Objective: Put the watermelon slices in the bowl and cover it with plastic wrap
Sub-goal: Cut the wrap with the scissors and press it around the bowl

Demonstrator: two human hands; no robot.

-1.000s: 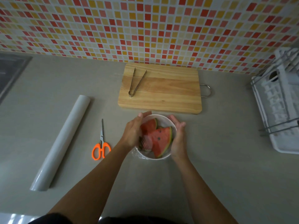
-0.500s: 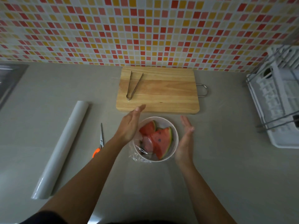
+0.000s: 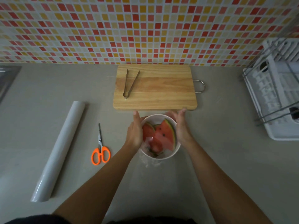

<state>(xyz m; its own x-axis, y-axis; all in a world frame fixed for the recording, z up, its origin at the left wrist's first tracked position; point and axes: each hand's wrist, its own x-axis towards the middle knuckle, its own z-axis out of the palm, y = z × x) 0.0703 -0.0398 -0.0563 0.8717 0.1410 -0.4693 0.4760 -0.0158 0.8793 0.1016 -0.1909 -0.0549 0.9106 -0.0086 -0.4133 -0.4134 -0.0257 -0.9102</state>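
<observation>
We saw the white bowl [image 3: 157, 119] standing on the grey table [image 3: 226, 159], just in front of the wooden cutting board [image 3: 155, 89]. The watermelon slices [image 3: 163, 136] lay inside the bowl, with their green rinds to the right. A thin plastic wrap [image 3: 146, 160] covered the bowl, and it was crumpled at the near side.

The left hand [image 3: 135, 131] lay against the left side of the bowl and the right hand [image 3: 182, 126] against the right side. The fingers of both hands were almost straight, not curled, and pointed to the board.

Metal tongs [image 3: 129, 84] rested on the board. Orange scissors [image 3: 100, 151] and a roll of plastic wrap [image 3: 59, 151] lay on the left. A white dish rack [image 3: 278, 94] stood far right.
</observation>
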